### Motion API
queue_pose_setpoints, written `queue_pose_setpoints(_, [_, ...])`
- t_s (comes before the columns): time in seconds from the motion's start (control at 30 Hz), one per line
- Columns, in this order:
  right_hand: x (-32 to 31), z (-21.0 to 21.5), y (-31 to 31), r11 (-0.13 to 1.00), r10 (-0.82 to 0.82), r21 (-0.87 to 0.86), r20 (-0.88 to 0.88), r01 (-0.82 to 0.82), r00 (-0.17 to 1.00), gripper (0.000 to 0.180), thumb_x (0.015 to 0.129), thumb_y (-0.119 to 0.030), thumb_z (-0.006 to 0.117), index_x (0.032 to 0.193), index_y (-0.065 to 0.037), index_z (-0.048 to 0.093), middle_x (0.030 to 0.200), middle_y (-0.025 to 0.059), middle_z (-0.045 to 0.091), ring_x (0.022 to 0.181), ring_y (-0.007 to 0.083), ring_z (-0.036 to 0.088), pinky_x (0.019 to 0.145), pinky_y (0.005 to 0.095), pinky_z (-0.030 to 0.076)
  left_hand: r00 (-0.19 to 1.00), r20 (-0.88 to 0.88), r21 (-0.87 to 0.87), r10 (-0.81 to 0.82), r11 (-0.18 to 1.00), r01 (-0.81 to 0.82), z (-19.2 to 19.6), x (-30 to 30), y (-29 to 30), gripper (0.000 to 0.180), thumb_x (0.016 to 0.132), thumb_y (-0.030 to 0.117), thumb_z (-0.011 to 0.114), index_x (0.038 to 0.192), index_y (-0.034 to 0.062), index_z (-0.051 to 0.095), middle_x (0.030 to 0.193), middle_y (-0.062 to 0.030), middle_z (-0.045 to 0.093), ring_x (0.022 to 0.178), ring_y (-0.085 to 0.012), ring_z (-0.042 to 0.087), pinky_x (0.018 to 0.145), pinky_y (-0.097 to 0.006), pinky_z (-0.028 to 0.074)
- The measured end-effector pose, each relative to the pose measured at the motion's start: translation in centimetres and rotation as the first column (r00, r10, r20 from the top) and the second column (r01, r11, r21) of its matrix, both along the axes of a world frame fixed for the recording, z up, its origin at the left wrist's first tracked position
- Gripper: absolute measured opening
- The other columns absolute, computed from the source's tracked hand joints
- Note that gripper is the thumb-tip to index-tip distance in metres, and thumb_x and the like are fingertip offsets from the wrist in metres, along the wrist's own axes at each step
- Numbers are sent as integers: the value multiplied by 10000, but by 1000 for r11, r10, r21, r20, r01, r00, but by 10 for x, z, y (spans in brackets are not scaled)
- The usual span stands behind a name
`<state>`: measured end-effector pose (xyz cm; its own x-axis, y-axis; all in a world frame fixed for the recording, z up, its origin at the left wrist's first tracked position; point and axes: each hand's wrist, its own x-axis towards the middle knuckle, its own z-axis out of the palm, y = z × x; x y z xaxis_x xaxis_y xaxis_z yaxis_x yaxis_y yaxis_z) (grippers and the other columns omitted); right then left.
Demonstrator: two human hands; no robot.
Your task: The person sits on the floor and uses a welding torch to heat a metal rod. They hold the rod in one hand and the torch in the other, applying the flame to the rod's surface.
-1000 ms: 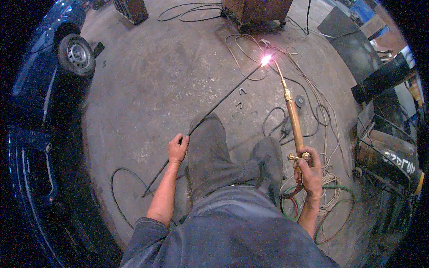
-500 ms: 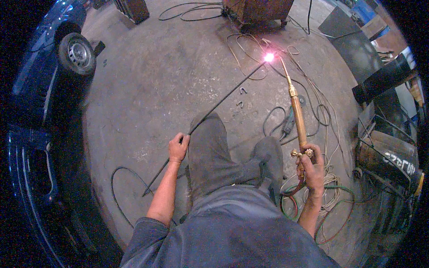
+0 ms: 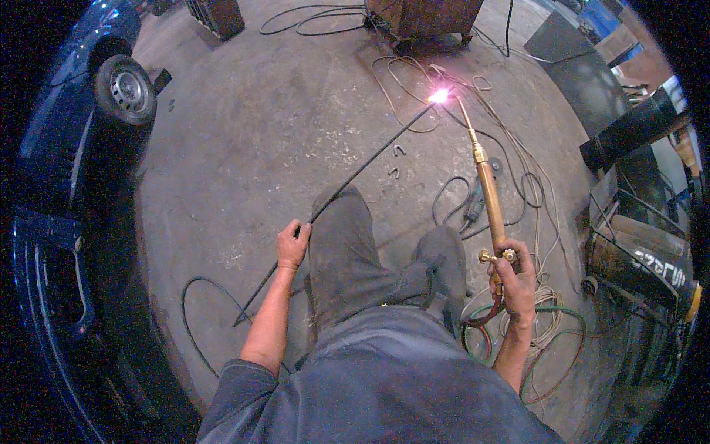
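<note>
My left hand [image 3: 293, 244] is closed around a long, thin dark metal rod [image 3: 373, 157], which slants from the floor at lower left over my knee to the upper right. In my right hand [image 3: 515, 277] is a brass gas torch [image 3: 489, 196], gripped at its valve end. The torch's thin tip points up and slightly left, close to the rod's far end. A bright pink-white flame [image 3: 439, 95] glows there and hides the rod's end. Red and green hoses [image 3: 481, 320] trail from the torch below my right hand.
An angle grinder [image 3: 474, 203] with its cord lies right of my knees. Small bent metal hooks [image 3: 394, 172] lie on the concrete floor. Loose cables [image 3: 529, 159] coil at right. A rusty wheeled box [image 3: 423, 18] stands ahead, a blue car [image 3: 48, 140] at left, a gas cylinder [image 3: 636, 259] at right.
The glow at the rod's far end looks more stretched, with some orange at its left side. The whole view has shifted slightly; both hands keep their holds.
</note>
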<state>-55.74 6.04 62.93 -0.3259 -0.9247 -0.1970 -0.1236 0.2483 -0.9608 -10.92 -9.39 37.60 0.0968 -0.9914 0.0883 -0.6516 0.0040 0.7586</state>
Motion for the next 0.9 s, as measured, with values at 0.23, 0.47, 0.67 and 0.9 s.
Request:
queue_pose_setpoints(0.23, [-1,2,1,1000,-4,28,-29,5,1000,240,968,-178,644,1187,-109,575,780,35,627,529,91,567,449,232,447,1000,-17,18,25,1000,-25,22,-8,1,369,914,396,689,908,29,652,846,-229,648,770,-421,643,697,-442,505])
queue_pose_setpoints(0.47, [3,1,1,1000,-19,8,1,19,1000,250,982,-213,645,1200,-117,569,785,38,629,544,90,569,454,233,447,1000,6,39,16,999,-17,21,-7,1,387,917,389,683,878,10,610,814,-236,616,711,-405,597,675,-440,487])
queue_pose_setpoints(0.67, [-1,-13,1,1000,-15,-22,-11,14,1000,292,996,-274,668,1222,-121,565,789,43,632,548,89,558,464,239,456,998,-57,-2,0,1000,0,2,-1,1,404,919,390,671,860,4,568,790,-242,574,681,-413,527,651,-445,464])
queue_pose_setpoints(0.9, [2,-12,3,999,-20,-29,-7,19,1000,310,1000,-298,672,1228,-117,565,796,48,632,545,90,556,466,238,457,1000,7,37,20,999,-20,8,-4,2,405,918,403,669,875,8,589,816,-249,588,725,-444,560,666,-454,472])
